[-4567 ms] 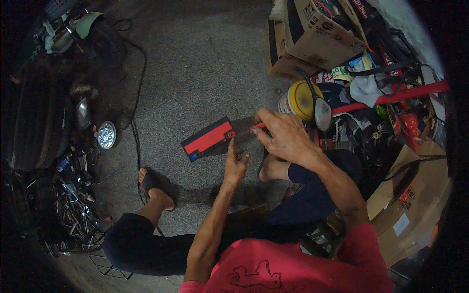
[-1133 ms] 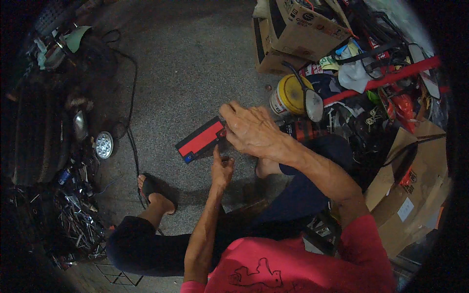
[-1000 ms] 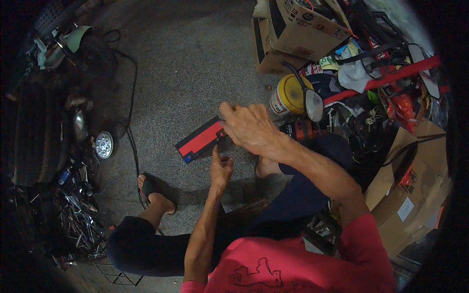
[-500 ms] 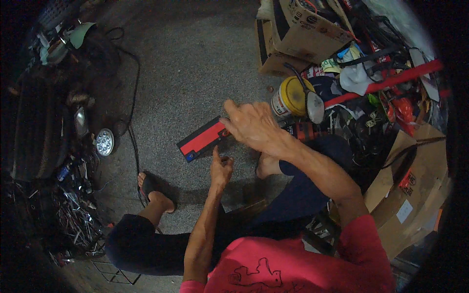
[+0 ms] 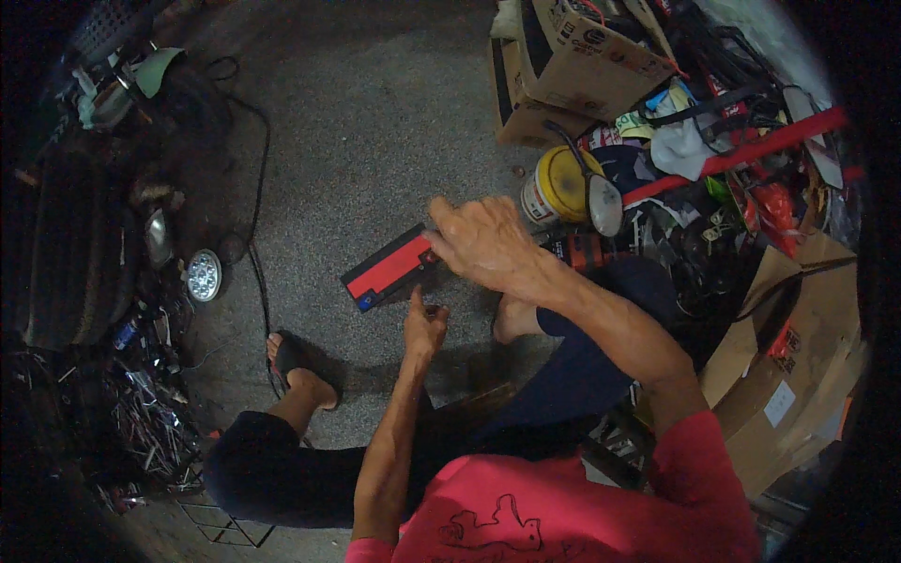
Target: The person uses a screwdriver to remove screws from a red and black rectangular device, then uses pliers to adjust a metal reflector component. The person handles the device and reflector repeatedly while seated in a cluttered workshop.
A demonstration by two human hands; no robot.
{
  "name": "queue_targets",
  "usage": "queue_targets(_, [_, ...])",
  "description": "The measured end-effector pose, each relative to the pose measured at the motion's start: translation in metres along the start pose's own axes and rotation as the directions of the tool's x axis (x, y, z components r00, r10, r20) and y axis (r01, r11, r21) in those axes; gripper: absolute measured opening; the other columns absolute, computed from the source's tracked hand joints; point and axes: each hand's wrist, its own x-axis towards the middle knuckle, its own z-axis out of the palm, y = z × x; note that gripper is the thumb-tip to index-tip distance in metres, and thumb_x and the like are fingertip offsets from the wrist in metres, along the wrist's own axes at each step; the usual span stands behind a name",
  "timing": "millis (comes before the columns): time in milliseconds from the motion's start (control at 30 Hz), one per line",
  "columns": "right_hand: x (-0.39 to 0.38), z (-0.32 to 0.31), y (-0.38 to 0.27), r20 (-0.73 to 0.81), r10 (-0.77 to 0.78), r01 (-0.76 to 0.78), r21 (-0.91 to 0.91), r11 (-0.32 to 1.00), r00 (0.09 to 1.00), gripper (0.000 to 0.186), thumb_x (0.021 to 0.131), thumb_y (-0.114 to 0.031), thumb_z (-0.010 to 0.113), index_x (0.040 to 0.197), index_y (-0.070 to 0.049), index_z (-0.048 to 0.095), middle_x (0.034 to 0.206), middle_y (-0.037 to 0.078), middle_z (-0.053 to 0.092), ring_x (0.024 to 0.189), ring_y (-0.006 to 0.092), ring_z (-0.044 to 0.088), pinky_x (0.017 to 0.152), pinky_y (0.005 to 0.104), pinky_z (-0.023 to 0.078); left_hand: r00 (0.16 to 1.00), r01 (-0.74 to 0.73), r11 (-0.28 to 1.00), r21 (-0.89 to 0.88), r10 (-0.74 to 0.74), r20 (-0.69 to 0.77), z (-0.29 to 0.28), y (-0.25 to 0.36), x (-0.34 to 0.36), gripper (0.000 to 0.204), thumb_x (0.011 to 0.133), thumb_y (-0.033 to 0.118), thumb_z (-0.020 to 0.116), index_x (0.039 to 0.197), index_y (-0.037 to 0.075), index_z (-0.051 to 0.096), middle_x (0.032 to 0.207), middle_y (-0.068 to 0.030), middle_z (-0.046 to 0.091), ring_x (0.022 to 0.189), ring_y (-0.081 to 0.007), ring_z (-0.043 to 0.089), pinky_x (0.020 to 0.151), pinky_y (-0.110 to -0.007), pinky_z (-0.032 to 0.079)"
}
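A flat rectangular red-and-black item (image 5: 385, 266) with a small blue corner piece lies at a slant in the middle of the head view. My right hand (image 5: 479, 239) is closed over its right end, fingers curled and back upward; what they grip is hidden beneath them. Below the item, my left hand (image 5: 422, 324) points its index finger up toward the lower edge, with the thumb apart and the other fingers bent, holding nothing visible. Whether that fingertip touches the item is too small to tell.
Cardboard boxes (image 5: 591, 70), a yellow-lidded bucket (image 5: 563, 183), a mirror (image 5: 605, 211) and a red bar (image 5: 732, 155) crowd the right. At left are tyres (image 5: 70, 253), a round lamp (image 5: 204, 275), metal scraps (image 5: 155, 422) and a black cable (image 5: 263, 169). Flattened cardboard (image 5: 770, 375) lies lower right.
Since the oldest frame, my right hand has moved left over the item's end, hiding the thin red-handled tool it held. Over the last second, both hands have barely moved.
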Motion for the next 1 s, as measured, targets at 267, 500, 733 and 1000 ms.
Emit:
queue_targets(267, [-0.002, 0.001, -0.001, -0.195, -0.159, 0.166, 0.018, 0.986, 0.968, 0.025, 0.083, -0.024, 0.058, 0.09, -0.002, 0.049, 0.067, 0.019, 0.06, 0.067, 0.0385, 0.061, 0.062, 0.0485, 0.046, 0.999, 0.046, 0.997, -0.061, -0.045, 0.023, -0.002, 0.001, -0.001, 0.068, 0.081, 0.015, 0.063, 0.139, 0.002, 0.029, 0.096, -0.0183, 0.066, 0.087, -0.0283, 0.064, 0.078, -0.037, 0.049])
queue_targets(500, [0.002, -0.009, -0.005, 0.076, 0.071, -0.067, -0.056, 0.996, 0.995, 0.027, 0.083, -0.024, 0.059, 0.09, -0.001, 0.047, 0.089, 0.022, 0.059, 0.08, 0.0392, 0.06, 0.067, 0.0478, 0.045, 0.999, 0.042, 0.999, -0.035, -0.042, 0.011, 0.005, -0.004, 0.005, 0.067, 0.081, 0.015, 0.063, 0.138, 0.004, 0.031, 0.094, -0.0173, 0.066, 0.086, -0.029, 0.064, 0.077, -0.038, 0.049])
queue_targets(733, [-0.003, 0.001, -0.007, -0.083, -0.066, 0.064, -0.033, 0.997, 0.994, 0.024, 0.084, -0.023, 0.058, 0.091, -0.003, 0.047, 0.082, 0.022, 0.062, 0.071, 0.0413, 0.06, 0.061, 0.0493, 0.044, 0.995, 0.063, 0.99, 0.123, -0.071, 0.065, 0.0, -0.009, 0.004, 0.067, 0.079, 0.019, 0.065, 0.136, 0.005, 0.034, 0.092, -0.0175, 0.066, 0.085, -0.0331, 0.063, 0.076, -0.041, 0.048])
queue_targets(1000, [0.001, -0.011, -0.017, 0.013, 0.02, -0.02, -0.051, 0.998, 1.0, 0.025, 0.083, -0.024, 0.057, 0.089, -0.001, 0.049, 0.078, 0.021, 0.062, 0.074, 0.0415, 0.061, 0.065, 0.0491, 0.047, 0.995, 0.092, 0.983, 0.159, -0.087, -0.04, 0.0, 0.003, -0.007, 0.063, 0.081, 0.025, 0.063, 0.135, 0.007, 0.037, 0.11, -0.0222, 0.06, 0.1, -0.0375, 0.059, 0.086, -0.044, 0.046])
